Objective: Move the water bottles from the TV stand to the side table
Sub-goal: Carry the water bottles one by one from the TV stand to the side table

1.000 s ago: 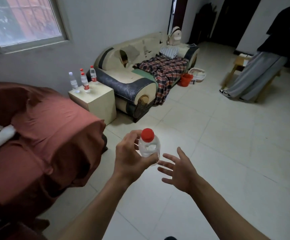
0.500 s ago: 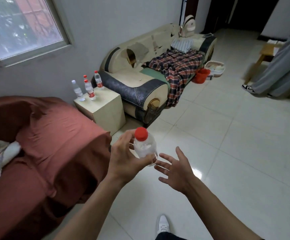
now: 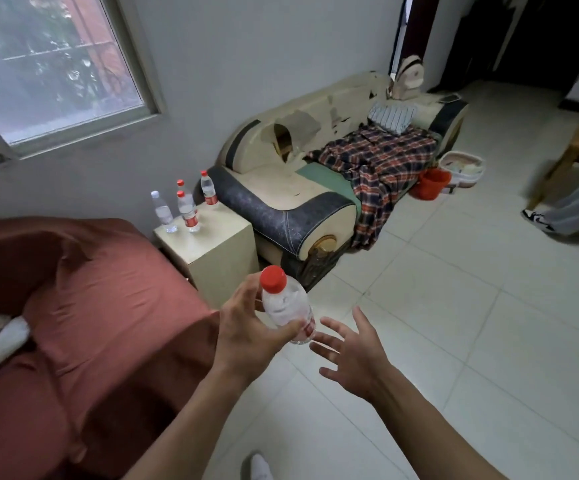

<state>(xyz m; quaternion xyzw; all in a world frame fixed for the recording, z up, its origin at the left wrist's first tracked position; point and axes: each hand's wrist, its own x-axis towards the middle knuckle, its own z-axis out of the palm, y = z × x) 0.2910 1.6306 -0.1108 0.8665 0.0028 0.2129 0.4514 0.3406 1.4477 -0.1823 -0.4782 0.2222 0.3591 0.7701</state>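
Overhead, the left hand (image 3: 246, 336) gripped a clear plastic water bottle with a red cap (image 3: 285, 306) in mid-air above the pale tiled floor (image 3: 454, 323), while the right hand (image 3: 352, 351) hovered just beside it, fingers spread and holding nothing. Four more clear bottles (image 3: 186, 207) stood along the back edge of the cream box-shaped side table (image 3: 219, 247), between the rust-red covered seat (image 3: 84, 306) and the worn cream sofa (image 3: 315, 188).

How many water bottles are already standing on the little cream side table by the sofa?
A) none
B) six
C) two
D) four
D: four bottles stand on the side table: a clear-capped bottle and three red-capped bottles. A fifth bottle is gripped in the left hand.
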